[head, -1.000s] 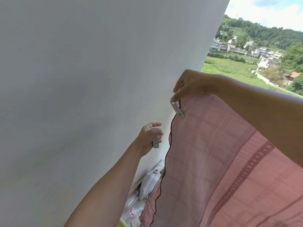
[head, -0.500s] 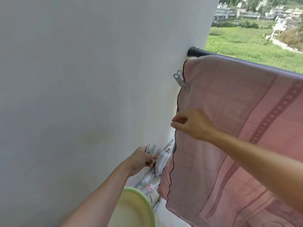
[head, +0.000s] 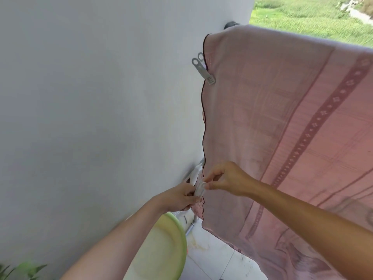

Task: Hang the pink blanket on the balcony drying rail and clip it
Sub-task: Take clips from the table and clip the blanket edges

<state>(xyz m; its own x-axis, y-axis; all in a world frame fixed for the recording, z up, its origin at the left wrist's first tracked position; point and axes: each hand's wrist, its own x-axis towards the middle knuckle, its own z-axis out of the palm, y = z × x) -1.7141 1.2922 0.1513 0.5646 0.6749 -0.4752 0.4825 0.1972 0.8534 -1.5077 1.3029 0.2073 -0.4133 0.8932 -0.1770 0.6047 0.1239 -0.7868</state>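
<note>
The pink woven blanket (head: 282,122) with a thin dark trim hangs over the dark round drying rail (head: 231,24), whose end meets the white wall (head: 90,108). Its top fold follows the rail out to the right, and its trimmed left edge drops almost straight down from the rail's wall end. A darker patterned stripe runs slantwise through the cloth, from upper right to lower left.

Just below the rail's wall end, a silver metal clip (head: 203,69) bites the blanket's left edge. Its long axis is tilted: the two ringed handles point up and left, off the cloth, while the gridded tip lies down and right on the pink weave.

Far below the rail, both hands meet at the same edge around a pale clip (head: 199,189), which stands roughly upright but is blurred. The left hand (head: 178,199) has its fingers curled round the clip's lower part, and the right hand (head: 227,178) pinches the upper end between thumb and forefinger.

Lower than the hands sits a light green round plastic basin (head: 177,239) beside the wall, on pale floor tiles (head: 218,257).
</note>
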